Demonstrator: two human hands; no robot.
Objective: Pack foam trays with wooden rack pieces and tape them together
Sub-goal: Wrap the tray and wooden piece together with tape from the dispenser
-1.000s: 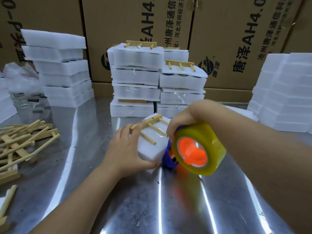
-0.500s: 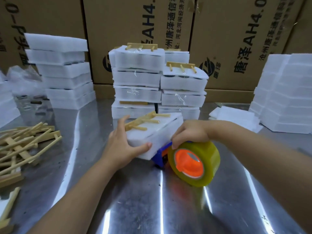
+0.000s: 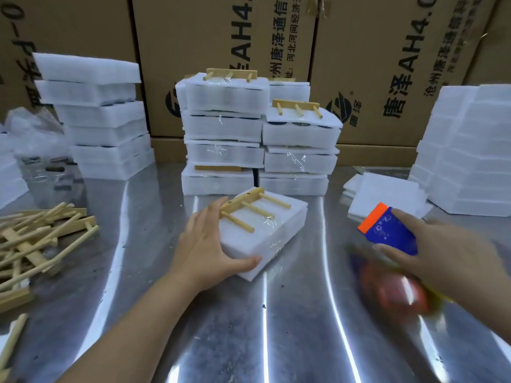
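You are working at a polished steel table (image 3: 249, 333) streaked with reflected light, with printed cardboard boxes (image 3: 221, 37) walling off the far side. Nearest you, your left hand (image 3: 204, 244) grips the foam tray bundle (image 3: 265, 239), with the thumb along its near edge and the fingers up its left side. The bundle lies flat on the table just in front of you, turned at an angle. A wooden rack piece (image 3: 249, 210) lies on top of it, three pegs pointing right, with clear tape glinting across the foam. Your right hand (image 3: 448, 261) is well to the right of the bundle and apart from it. It is closed round a blue tape dispenser (image 3: 392, 230) with an orange edge. White scrawl on the blue body is too smeared to read, and the tape roll (image 3: 395, 294) below is a motion-blurred orange and yellow mass. To your left sits a loose pile of wooden rack pieces (image 3: 41, 239). Beyond the bundle stand two stacks of taped bundles (image 3: 224, 128), each topped by a rack piece. White foam trays (image 3: 96, 114) are stacked far left, more foam trays (image 3: 470, 150) far right, and a few foam sheets (image 3: 387, 200) lie flat near them. The boxes read "唐泽 AH4.0" in large black type with a round logo. Smaller lines include "沧州唐泽通信" and "河北河间经济", both cut off at the frame edge.
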